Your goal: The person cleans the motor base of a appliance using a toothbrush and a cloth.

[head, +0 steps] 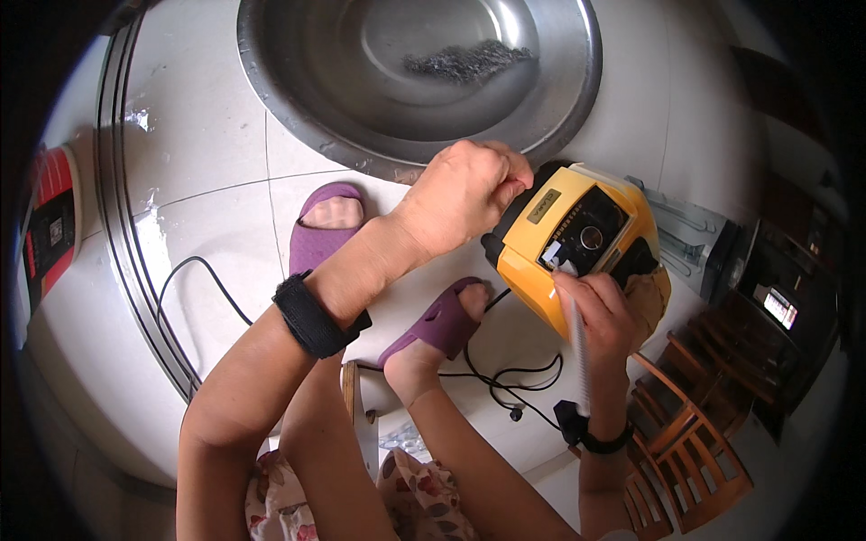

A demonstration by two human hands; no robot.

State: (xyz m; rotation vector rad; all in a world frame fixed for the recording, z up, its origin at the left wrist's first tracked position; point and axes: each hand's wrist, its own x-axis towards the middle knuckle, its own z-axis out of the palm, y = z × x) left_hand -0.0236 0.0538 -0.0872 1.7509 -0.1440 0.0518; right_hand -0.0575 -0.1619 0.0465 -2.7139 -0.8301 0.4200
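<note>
A yellow countertop appliance with a black collar and a black control panel with a round knob rests tilted on the floor, to the right of my feet. My left hand is curled at the appliance's black collar; its fingertips are partly hidden. Pinched in my right hand is a slim white brush, blurred, with a ridged handle pointing back along my wrist. The brush's head lies over the lower left of the panel. Above my left hand sits a wide steel basin with a dark, crumpled mass inside.
A black cord with a plug loops across the tiled floor. Metal door tracks run down the left, beside a red-and-black container. Wooden chairs stand at lower right, near a grey metal case.
</note>
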